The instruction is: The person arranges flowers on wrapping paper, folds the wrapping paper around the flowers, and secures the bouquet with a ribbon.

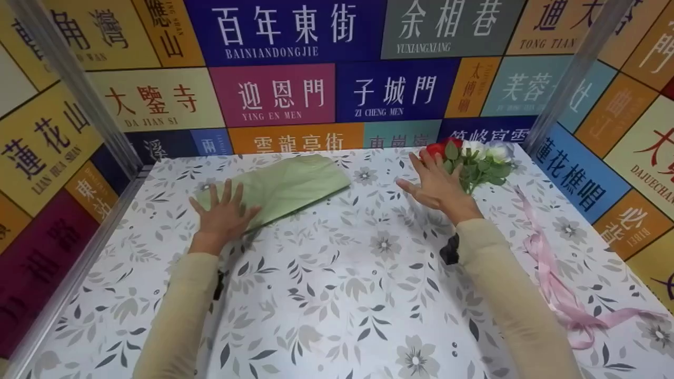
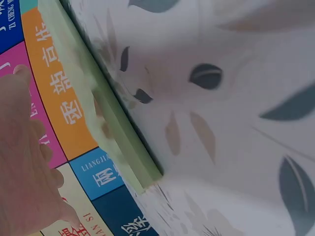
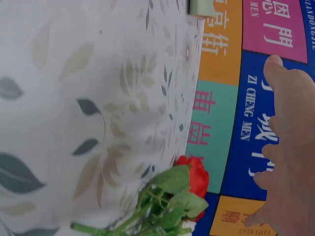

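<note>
Now it's seemingly the reaching stage, left hand (image 1: 221,216) spread over the green paper (image 1: 295,184) at left, right hand (image 1: 441,187) spread beside the flowers (image 1: 491,167) at far right, a gentle finger grip probably needed next.

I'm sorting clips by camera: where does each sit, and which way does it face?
Head: worn on the head, looking forward and down at the tabletop; left hand, right hand and beige sleeves show.
Left wrist: worn there, rolled sideways, facing the green sheet and sign-covered wall; part of the left hand shows.
Right wrist: worn there, also sideways, facing the red flower and wall; part of the right hand shows.
Head and right wrist share the red flower.
</note>
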The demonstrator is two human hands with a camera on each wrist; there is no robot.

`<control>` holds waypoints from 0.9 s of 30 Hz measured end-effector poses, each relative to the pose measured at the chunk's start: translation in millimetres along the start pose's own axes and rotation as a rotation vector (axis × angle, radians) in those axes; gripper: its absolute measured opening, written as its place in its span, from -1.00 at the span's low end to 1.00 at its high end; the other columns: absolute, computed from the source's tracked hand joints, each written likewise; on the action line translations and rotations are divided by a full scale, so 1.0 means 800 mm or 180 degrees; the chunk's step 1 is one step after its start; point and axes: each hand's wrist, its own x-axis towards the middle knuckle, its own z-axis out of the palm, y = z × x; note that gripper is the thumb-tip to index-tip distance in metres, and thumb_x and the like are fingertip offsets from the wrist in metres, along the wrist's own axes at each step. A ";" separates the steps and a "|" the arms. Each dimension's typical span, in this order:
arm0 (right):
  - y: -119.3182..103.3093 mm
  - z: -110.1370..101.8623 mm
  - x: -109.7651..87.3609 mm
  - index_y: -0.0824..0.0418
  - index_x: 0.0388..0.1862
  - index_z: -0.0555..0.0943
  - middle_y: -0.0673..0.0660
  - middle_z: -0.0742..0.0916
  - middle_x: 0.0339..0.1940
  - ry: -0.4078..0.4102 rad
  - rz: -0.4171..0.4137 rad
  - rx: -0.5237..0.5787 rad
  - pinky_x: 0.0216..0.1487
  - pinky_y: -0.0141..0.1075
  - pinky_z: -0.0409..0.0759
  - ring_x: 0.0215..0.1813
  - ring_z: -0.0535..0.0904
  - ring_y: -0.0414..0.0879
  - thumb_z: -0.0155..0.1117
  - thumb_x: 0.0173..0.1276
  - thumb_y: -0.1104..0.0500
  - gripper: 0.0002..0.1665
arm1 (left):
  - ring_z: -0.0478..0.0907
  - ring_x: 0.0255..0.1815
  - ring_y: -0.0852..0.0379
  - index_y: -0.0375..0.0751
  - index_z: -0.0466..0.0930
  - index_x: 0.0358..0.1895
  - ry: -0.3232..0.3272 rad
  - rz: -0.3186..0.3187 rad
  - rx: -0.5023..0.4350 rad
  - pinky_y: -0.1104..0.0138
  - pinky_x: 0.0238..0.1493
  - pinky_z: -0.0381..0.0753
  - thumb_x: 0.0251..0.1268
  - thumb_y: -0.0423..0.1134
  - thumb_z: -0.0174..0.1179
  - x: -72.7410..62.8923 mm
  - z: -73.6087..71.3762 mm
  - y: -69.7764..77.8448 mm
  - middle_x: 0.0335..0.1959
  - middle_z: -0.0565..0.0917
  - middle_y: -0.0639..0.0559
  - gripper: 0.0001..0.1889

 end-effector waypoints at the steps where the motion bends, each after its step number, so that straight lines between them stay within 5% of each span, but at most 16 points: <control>1: -0.003 0.002 0.000 -0.06 0.68 -0.25 0.17 -0.20 0.70 -0.0007 -0.0026 0.0005 0.34 0.56 -0.56 0.66 -0.37 0.35 -0.30 0.43 -0.55 0.06 | -0.51 0.62 -0.40 -0.12 -0.27 0.64 -0.0015 -0.0007 -0.0014 -0.52 0.32 -0.59 0.53 0.33 -0.31 -0.001 0.000 -0.002 0.66 -0.32 -0.23 -0.14; 8: -0.027 0.016 0.005 -0.13 0.67 -0.31 0.09 -0.24 0.71 0.0002 -0.0198 0.0100 0.40 0.52 -0.50 0.68 -0.36 0.26 -0.31 0.41 -0.58 0.06 | -0.48 0.63 -0.40 -0.13 -0.26 0.64 -0.0067 -0.0066 -0.0089 -0.54 0.32 -0.57 0.53 0.33 -0.30 -0.012 0.002 -0.016 0.66 -0.31 -0.25 -0.14; 19: -0.073 0.052 0.017 -0.08 0.68 -0.23 0.13 -0.12 0.71 0.0066 -0.0402 0.0334 0.55 0.39 -0.27 0.70 -0.28 0.21 -0.24 0.51 -0.45 -0.04 | -0.39 0.62 -0.46 -0.20 -0.30 0.63 -0.0239 -0.0060 -0.0597 -0.52 0.34 -0.55 0.55 0.31 -0.32 -0.025 0.009 -0.030 0.65 -0.33 -0.30 -0.13; 27: -0.114 0.077 0.029 0.01 0.68 -0.19 0.14 -0.08 0.71 0.0019 -0.0590 0.0558 0.63 0.19 -0.10 0.71 -0.25 0.14 -0.17 0.58 -0.30 -0.10 | -0.34 0.61 -0.47 -0.31 -0.36 0.61 -0.0258 -0.0256 -0.0889 -0.50 0.39 -0.43 0.58 0.26 -0.33 -0.027 0.012 -0.051 0.63 -0.31 -0.37 -0.13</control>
